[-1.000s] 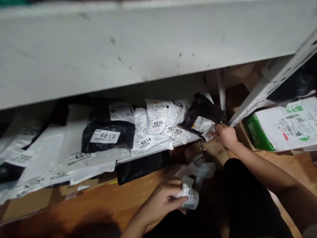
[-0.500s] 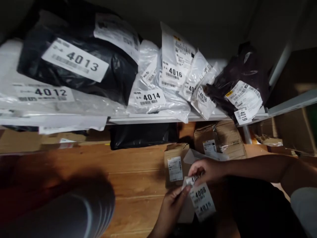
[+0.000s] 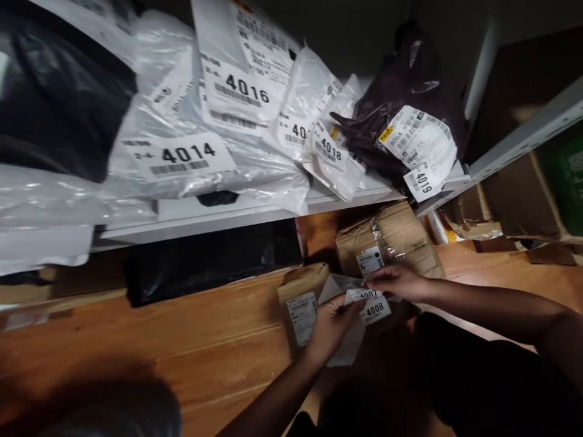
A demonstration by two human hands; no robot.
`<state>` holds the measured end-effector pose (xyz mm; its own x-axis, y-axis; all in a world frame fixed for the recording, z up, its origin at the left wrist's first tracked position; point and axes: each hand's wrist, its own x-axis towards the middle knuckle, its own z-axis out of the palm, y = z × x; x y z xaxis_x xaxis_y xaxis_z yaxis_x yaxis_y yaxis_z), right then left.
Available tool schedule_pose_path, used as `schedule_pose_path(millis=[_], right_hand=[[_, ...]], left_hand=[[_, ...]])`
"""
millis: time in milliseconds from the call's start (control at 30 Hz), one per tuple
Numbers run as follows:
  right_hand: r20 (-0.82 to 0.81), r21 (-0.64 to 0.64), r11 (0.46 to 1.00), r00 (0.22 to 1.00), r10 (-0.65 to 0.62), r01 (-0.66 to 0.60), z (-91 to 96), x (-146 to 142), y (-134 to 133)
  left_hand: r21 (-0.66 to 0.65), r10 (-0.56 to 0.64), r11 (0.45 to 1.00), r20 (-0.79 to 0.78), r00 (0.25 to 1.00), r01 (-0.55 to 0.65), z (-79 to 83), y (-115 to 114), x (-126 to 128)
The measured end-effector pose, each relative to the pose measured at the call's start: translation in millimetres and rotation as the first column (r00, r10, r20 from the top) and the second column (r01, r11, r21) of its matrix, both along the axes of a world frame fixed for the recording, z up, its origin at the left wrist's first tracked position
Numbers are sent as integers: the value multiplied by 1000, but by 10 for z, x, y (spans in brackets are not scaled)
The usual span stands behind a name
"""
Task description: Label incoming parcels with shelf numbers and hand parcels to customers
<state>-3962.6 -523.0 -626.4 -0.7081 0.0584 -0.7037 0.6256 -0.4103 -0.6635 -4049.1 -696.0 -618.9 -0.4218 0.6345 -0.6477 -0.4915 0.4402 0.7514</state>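
Observation:
My left hand point(image 3: 334, 321) pinches the left edge of a strip of white barcode labels point(image 3: 376, 311), with the numbers 4007 and 4008 showing. At the strip's upper right, my right hand point(image 3: 396, 282) is closed, its thumb and fingertips on the 4007 end. A translucent white sheet point(image 3: 348, 349) hangs behind and below my left hand; whether it joins the strip I cannot tell. Both hands are low over the floor, in front of a small cardboard box point(image 3: 300, 309) with a label and a larger taped carton point(image 3: 398, 237).
Above the hands, a metal shelf point(image 3: 182, 227) bears several numbered parcels, among them a white bag marked 4014 point(image 3: 186, 155) and a dark bag marked 4019 point(image 3: 378, 124). A black package point(image 3: 214, 255) lies under the shelf. A metal frame bar point(image 3: 523, 149) runs along the right.
The view has swung right and closer to the shelf. My hands have spread slightly apart, and the 4007 label now shows between them. The strip's lower label, 4015, no longer shows.

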Motion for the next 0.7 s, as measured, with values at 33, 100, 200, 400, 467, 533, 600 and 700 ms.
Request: schedule_pose_path(millis=[33,100,200,400,467,533,600,700], right_hand=[[3,-8,1000,1000,-13,13,-2,34,16],[-4,-36,999,999,-38,38,-10,98,34],[-4,-94,994,998,-60,60,-36,172,34],[-94,-120,992,995,16,-27,-143,211,4],[-122,-81,995,992,40,-50,-166,200,-2],[-139,-55,996,989,58,-66,-175,191,0],[-161,-28,996,984,77,-82,-178,196,10],[-203,48,995,974,96,-88,-217,242,15]], left_hand=[[5,-19,1000,2,1000,19,-16,13,13],[19,-41,999,20,999,41,-50,13,44],[38,-52,998,59,997,49,-95,-31,86],[32,-56,998,51,997,55,-83,-156,120],[26,-56,998,27,998,55,-73,-186,122],[10,-56,998,6,998,56,-68,-206,123],[-6,-63,998,-4,998,63,-72,-213,128],[7,-56,998,5,998,56,-107,-188,182]])
